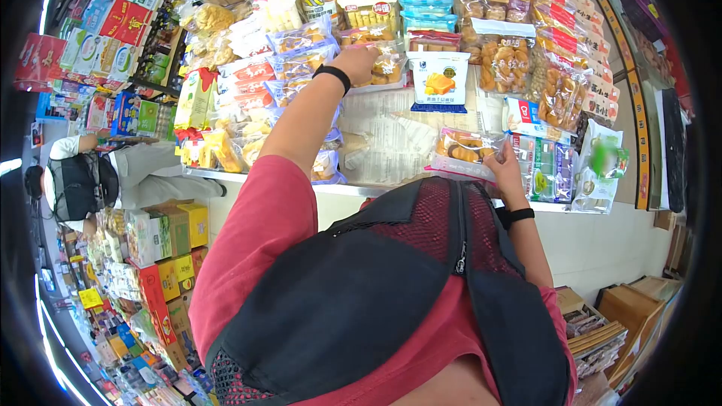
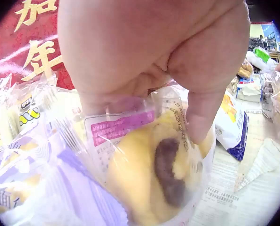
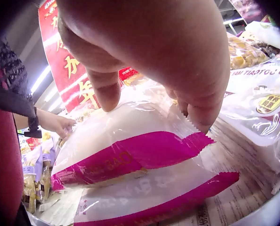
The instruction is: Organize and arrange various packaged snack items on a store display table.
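Note:
My left hand (image 1: 361,65) reaches over to the back middle of the display and grips a clear bread packet (image 2: 140,174). In the left wrist view its thumb lies along the packet's right side, over yellow bread with a dark filling; the other fingertips are hidden behind the wrapper. Near the front edge my right hand (image 1: 508,168) holds a bread packet with a pink border (image 1: 470,147). The right wrist view shows its fingers around the top of that white and magenta packet (image 3: 126,146), which overlaps a second similar packet (image 3: 154,195) below.
Newspaper (image 1: 380,139) lines the display between the hands. A white and blue snack bag (image 1: 439,83) stands behind it. Purple-edged packets (image 1: 304,56) lie left, green and purple packs (image 1: 553,169) right. Another person (image 1: 83,180) bends by stacked cartons at far left.

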`<act>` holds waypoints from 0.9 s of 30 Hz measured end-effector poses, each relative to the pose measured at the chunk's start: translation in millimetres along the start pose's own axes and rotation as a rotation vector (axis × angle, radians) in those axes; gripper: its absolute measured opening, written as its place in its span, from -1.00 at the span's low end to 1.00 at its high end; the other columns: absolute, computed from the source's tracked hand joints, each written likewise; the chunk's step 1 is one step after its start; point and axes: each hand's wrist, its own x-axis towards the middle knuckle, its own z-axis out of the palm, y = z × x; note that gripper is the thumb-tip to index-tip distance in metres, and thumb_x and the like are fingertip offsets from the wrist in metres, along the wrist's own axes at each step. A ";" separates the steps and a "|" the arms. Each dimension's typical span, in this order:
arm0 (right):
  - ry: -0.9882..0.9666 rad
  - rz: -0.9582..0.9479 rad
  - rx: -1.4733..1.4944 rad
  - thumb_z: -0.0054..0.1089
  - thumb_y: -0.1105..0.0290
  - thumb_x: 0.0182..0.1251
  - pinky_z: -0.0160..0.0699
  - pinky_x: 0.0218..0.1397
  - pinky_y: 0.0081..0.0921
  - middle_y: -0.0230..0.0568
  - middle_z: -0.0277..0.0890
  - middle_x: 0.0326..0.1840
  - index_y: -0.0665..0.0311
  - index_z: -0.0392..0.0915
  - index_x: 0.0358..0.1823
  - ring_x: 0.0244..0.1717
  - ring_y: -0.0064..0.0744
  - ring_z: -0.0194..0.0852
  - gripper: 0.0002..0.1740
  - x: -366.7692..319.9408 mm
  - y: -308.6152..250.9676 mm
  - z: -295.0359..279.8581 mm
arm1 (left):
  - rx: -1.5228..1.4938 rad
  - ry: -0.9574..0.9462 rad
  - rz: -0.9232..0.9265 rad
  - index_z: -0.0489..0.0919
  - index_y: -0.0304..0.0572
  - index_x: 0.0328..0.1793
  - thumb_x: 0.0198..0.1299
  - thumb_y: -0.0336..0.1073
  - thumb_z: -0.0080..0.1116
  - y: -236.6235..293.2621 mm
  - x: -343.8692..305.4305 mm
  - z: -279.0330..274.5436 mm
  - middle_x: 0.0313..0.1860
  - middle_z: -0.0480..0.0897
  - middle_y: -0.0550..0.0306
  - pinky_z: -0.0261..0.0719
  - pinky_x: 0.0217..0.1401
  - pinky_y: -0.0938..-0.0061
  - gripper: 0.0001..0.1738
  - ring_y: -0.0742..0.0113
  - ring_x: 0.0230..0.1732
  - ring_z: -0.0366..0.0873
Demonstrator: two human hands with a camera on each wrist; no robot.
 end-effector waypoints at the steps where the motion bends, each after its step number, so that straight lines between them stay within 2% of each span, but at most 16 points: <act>1: 0.020 0.022 -0.022 0.32 0.48 0.14 0.42 0.26 -0.39 0.15 0.31 0.33 0.55 -0.02 0.46 0.26 -0.21 0.40 -0.09 -3.0 -3.9 0.9 | 0.009 -0.045 -0.018 0.43 -0.33 0.13 0.03 -0.35 0.16 2.7 1.7 1.4 -0.04 0.63 -0.24 0.55 0.07 0.11 -0.52 -0.12 0.04 0.59; 2: 0.042 0.042 -0.043 0.32 0.47 0.14 0.41 0.28 -0.38 0.16 0.27 0.36 0.55 -0.06 0.48 0.27 -0.19 0.39 -0.05 -4.4 -8.6 2.5 | 0.008 -0.046 -0.015 0.43 -0.33 0.13 0.03 -0.35 0.16 2.4 6.7 4.7 -0.04 0.63 -0.24 0.55 0.07 0.11 -0.52 -0.12 0.04 0.59; 4: 0.045 0.070 -0.048 0.32 0.46 0.14 0.41 0.27 -0.38 0.17 0.28 0.36 0.56 -0.06 0.48 0.27 -0.19 0.40 -0.05 -4.0 -8.5 2.3 | 0.024 -0.083 -0.052 0.45 -0.30 0.15 0.08 -0.17 0.22 3.1 17.2 11.7 -0.09 0.66 -0.20 0.55 0.08 0.13 -0.47 -0.11 0.00 0.62; 5: 0.045 0.095 -0.050 0.32 0.45 0.14 0.41 0.26 -0.38 0.18 0.28 0.35 0.56 -0.06 0.48 0.26 -0.19 0.40 -0.05 -3.8 -8.4 1.8 | 0.023 -0.083 -0.045 0.45 -0.30 0.15 0.08 -0.17 0.22 3.2 20.1 15.0 -0.09 0.66 -0.20 0.55 0.08 0.13 -0.47 -0.11 0.00 0.62; 7: 0.061 0.090 -0.077 0.32 0.45 0.14 0.41 0.26 -0.38 0.18 0.29 0.35 0.55 -0.07 0.49 0.26 -0.20 0.40 -0.04 -4.3 -7.4 1.8 | 0.047 -0.097 -0.080 0.45 -0.26 0.17 0.07 0.10 0.28 1.9 24.7 21.2 -0.03 0.65 -0.18 0.55 0.10 0.14 -0.31 -0.06 0.05 0.61; 8: 0.070 0.081 -0.102 0.32 0.45 0.14 0.41 0.26 -0.38 0.18 0.30 0.34 0.55 -0.07 0.49 0.26 -0.20 0.40 -0.04 -4.1 -5.5 1.4 | 0.047 -0.097 -0.072 0.45 -0.26 0.17 0.07 0.10 0.28 1.0 26.4 24.5 -0.03 0.65 -0.18 0.55 0.10 0.14 -0.31 -0.06 0.05 0.61; 10: 0.045 0.097 -0.103 0.31 0.45 0.14 0.42 0.24 -0.39 0.15 0.33 0.31 0.54 -0.08 0.49 0.24 -0.22 0.42 -0.04 0.0 4.1 -3.0 | 0.110 -0.082 -0.103 0.45 -0.26 0.20 -0.03 0.32 0.28 -0.9 29.3 31.8 0.06 0.62 -0.18 0.55 0.13 0.13 -0.13 -0.02 0.11 0.59; 13: 0.001 0.115 -0.035 0.30 0.47 0.15 0.44 0.20 -0.42 0.10 0.38 0.26 0.53 -0.09 0.49 0.19 -0.28 0.44 -0.04 -2.7 -5.7 -0.3 | 0.142 -0.102 -0.137 0.44 -0.28 0.22 -0.03 0.30 0.28 7.2 26.8 32.2 0.14 0.57 -0.18 0.55 0.16 0.14 -0.12 -0.03 0.16 0.56; 18: 0.011 0.117 0.021 0.29 0.49 0.16 0.46 0.15 -0.46 0.04 0.42 0.20 0.52 -0.11 0.49 0.12 -0.34 0.46 -0.05 -5.1 -11.8 2.9 | 0.127 -0.136 -0.113 0.44 -0.25 0.23 -0.02 0.28 0.25 19.6 16.6 20.9 0.15 0.56 -0.19 0.54 0.17 0.14 -0.14 -0.03 0.18 0.55; 20: -0.021 0.138 0.064 0.30 0.43 0.19 0.45 0.15 -0.45 0.04 0.43 0.20 0.53 -0.07 0.48 0.12 -0.33 0.46 -0.07 -8.2 -19.5 2.6 | 0.109 -0.119 -0.094 0.44 -0.24 0.24 -0.02 0.26 0.24 21.3 15.8 23.6 0.15 0.56 -0.18 0.54 0.17 0.14 -0.16 -0.03 0.18 0.55; 22: 0.013 0.141 0.020 0.29 0.38 0.21 0.45 0.15 -0.46 0.05 0.43 0.20 0.54 -0.04 0.47 0.12 -0.32 0.46 -0.09 -2.9 -4.3 -0.6 | 0.092 -0.033 -0.111 0.49 -0.12 0.22 0.01 0.19 0.26 22.6 18.3 29.1 0.18 0.58 0.02 0.51 0.14 0.00 -0.27 0.04 0.18 0.56; 24: 0.047 0.141 -0.026 0.29 0.33 0.23 0.44 0.15 -0.46 0.06 0.44 0.20 0.55 -0.02 0.47 0.12 -0.32 0.46 -0.10 -0.6 -1.0 -1.6 | 0.033 -0.010 -0.103 0.50 -0.11 0.21 0.06 0.16 0.23 24.2 22.3 30.8 0.15 0.60 -0.01 0.51 0.14 0.01 -0.32 0.02 0.16 0.57; 26: -0.015 0.131 0.030 0.28 0.23 0.25 0.43 0.17 -0.45 0.11 0.43 0.21 0.58 0.04 0.45 0.13 -0.29 0.47 -0.11 1.4 1.4 -3.4 | -0.027 0.015 -0.097 0.50 -0.10 0.21 0.11 0.12 0.19 24.9 26.3 31.5 0.12 0.61 -0.03 0.52 0.14 0.02 -0.37 0.00 0.14 0.58; 27: -0.013 0.125 0.026 0.28 0.23 0.25 0.43 0.17 -0.45 0.11 0.43 0.21 0.58 0.04 0.45 0.13 -0.29 0.47 -0.11 4.1 6.7 -4.7 | -0.067 -0.019 -0.100 0.50 -0.16 0.20 0.16 0.06 0.17 24.3 28.7 31.0 0.10 0.62 -0.10 0.52 0.13 0.06 -0.42 -0.04 0.12 0.58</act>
